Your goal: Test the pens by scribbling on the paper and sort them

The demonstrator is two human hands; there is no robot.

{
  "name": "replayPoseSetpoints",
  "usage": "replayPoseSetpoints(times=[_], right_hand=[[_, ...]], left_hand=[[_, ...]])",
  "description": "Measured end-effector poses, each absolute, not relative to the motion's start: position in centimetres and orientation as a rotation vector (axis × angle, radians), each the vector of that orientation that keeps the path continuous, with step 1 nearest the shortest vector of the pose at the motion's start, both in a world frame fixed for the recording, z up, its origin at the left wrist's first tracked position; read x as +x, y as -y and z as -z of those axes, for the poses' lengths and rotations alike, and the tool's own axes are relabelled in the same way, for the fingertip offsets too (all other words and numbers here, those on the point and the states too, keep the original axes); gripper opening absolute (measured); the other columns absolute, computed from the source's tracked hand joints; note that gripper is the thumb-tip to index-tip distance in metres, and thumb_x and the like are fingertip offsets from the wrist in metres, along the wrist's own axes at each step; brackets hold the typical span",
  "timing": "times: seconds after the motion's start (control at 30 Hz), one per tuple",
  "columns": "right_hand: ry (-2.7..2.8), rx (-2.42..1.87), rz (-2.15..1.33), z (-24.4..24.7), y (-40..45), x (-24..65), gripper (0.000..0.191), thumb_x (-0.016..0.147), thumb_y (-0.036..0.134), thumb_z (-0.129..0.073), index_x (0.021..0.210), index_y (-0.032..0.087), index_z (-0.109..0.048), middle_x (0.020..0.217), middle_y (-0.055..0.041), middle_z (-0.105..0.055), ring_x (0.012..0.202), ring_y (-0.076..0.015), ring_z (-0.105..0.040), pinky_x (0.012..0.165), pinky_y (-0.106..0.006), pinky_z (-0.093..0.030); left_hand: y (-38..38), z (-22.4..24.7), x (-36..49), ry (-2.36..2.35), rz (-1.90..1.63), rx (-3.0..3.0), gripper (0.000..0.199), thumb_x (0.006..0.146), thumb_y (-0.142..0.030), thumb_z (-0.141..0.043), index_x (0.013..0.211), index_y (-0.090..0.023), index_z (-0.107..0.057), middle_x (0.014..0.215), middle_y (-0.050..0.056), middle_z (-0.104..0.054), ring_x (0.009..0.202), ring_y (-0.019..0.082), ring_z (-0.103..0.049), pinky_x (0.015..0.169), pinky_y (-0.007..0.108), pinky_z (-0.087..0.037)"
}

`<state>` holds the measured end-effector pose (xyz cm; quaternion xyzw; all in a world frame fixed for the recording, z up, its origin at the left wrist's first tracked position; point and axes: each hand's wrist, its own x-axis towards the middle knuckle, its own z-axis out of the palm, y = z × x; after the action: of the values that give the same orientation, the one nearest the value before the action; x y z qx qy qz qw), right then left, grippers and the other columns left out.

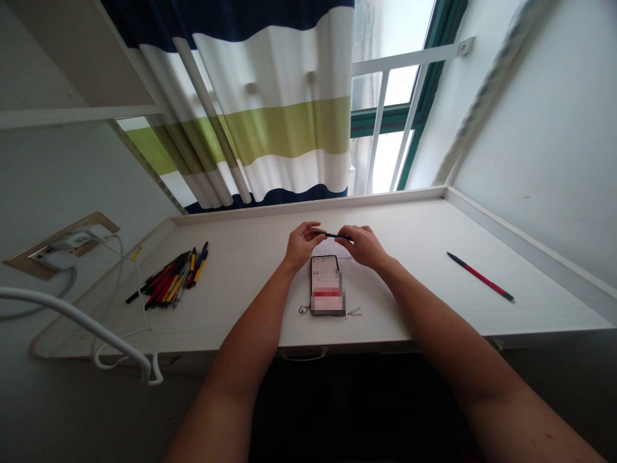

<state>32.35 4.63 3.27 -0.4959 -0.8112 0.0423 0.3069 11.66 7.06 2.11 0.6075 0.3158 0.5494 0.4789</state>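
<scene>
Bare forearms [255, 321] extend over the white bench [241, 270]. Left hand [304, 244] and right hand [362, 245] each pinch one end of a slim blue-and-black pen [332, 235], held beyond the phone [325, 276]. Its long axis runs left to right, nearly level; which end is the tip cannot be told. The left portion appears black, the right blue.

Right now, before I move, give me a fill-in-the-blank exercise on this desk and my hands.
Your left hand and right hand both hold a dark and ____ pen.
The lone pen, on the right of the desk, is black and ____.
The pile of pens lies toward the desk's ____ side.
The curtain has navy, white and ____ bands.
Missing words: blue; red; left; green.
</scene>
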Motion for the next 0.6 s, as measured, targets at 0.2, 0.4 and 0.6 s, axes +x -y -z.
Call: replayPoseSetpoints(times=[0.2,0.4,0.6], right_hand=[[2.148,-1.283,-0.146,-3.47,-4.67,32.45,0.021,0.103,0.041,-0.054,0.099,0.023,-0.064,0.099,-0.0055,-0.077,0.085,-0.0223,-0.068,0.087,-0.037,-0.041],[2.175,-1.315,-0.177,-3.53,-4.75,32.62,0.033,0.107,0.036,-0.042,0.088,0.022,-0.065,0.089,-0.0054,-0.077,0.082,-0.0224,-0.069,0.087,-0.038,-0.041],[2.158,-1.290,-0.168,-3.56,-4.73,32.64,0.022,0.104,0.036,-0.051,0.093,0.023,-0.065,0.085,-0.0034,-0.076,0.076,-0.0214,-0.067,0.091,-0.039,-0.041]], left_hand=[[-7.24,-2.02,11.55,-0.742,-1.347,1.463,0.044,0.073,-0.022,-0.087,0.111,-0.017,-0.067,0.099,0.006,-0.078,0.091,0.020,-0.074,0.097,0.044,-0.057],[-6.99,-2.30,11.55,-0.725,-1.338,1.442,0.043,0.072,-0.018,-0.087,0.111,-0.018,-0.068,0.097,0.005,-0.078,0.091,0.019,-0.074,0.097,0.043,-0.057],[-6.78,-2.50,11.58,-0.739,-1.337,1.454,0.044,0.073,-0.020,-0.088,0.111,-0.017,-0.068,0.093,0.005,-0.078,0.088,0.019,-0.074,0.095,0.043,-0.057]])
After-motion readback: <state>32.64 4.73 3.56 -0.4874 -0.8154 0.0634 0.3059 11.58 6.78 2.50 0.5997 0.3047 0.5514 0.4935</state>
